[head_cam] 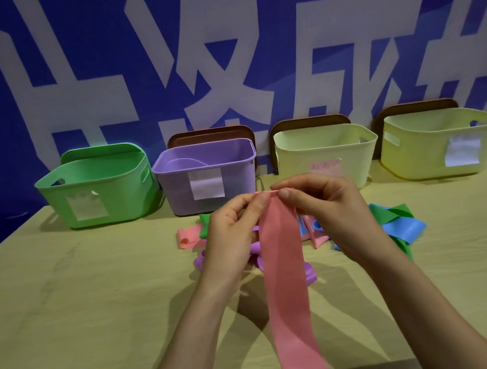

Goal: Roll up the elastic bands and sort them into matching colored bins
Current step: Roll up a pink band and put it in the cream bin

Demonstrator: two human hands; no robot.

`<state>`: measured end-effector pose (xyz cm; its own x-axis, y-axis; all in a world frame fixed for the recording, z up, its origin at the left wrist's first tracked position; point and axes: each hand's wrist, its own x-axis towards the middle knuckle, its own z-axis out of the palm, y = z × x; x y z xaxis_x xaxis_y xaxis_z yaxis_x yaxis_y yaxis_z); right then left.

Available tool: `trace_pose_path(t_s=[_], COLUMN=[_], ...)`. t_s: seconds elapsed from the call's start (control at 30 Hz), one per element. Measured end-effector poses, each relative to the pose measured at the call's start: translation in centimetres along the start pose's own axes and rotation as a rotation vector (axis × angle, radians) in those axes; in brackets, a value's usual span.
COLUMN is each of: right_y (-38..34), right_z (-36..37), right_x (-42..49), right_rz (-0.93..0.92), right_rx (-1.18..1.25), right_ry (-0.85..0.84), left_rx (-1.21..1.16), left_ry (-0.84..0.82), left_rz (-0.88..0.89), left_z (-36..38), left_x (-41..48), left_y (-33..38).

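Note:
A long pink elastic band [286, 270] hangs from my two hands down past the table's front edge. My left hand [229, 237] and my right hand [326, 211] pinch its top end, which is curled into a small roll between the fingertips. Under my hands lies a heap of loose bands: pink [186, 238], green [395, 212], blue [404, 229] and purple [308, 272]. Along the back stand a green bin [95, 188], a purple bin [205, 173] with a purple band inside, and two pale yellow bins [323, 152] [442, 145].
The bins stand in a row against a blue wall banner, each with a paper label on its front. The wooden table [82, 291] stretches wide to the left of the heap, and its front edge runs near the bottom of the view.

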<state>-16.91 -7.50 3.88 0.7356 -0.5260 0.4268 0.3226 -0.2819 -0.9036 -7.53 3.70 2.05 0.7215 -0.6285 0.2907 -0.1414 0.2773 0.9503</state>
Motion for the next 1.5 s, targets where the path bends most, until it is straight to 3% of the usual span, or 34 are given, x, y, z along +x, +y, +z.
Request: trace_pose_path(t_s=[0.23, 0.77, 0.97, 1.17, 1.5], right_y=[0.1, 0.3, 0.4, 0.2, -0.5], right_z=[0.3, 0.0, 0.0, -0.1, -0.3], right_x=[-0.3, -0.3, -0.1, -0.2, -0.3], right_rz=[-0.085, 0.014, -0.007, 0.014, -0.021], right_rx=[-0.134, -0.075, -0.030, 0.030, -0.059], right_ry=[0.022, -0.005, 0.012, -0.005, -0.016], left_rx=[-0.063, 0.124, 0.079, 0.053, 0.033], left_ry=[-0.056, 0.060, 0.006, -0.056, -0.100], left_rz=[-0.083, 0.143, 0.038, 0.044, -0.010], left_z=[-0.5, -0.3, -0.5, -1.1, -1.2], left_x=[-0.2, -0.4, -0.2, -0.2, -0.3], left_y=[0.3, -0.2, 0.0, 0.2, 0.0])
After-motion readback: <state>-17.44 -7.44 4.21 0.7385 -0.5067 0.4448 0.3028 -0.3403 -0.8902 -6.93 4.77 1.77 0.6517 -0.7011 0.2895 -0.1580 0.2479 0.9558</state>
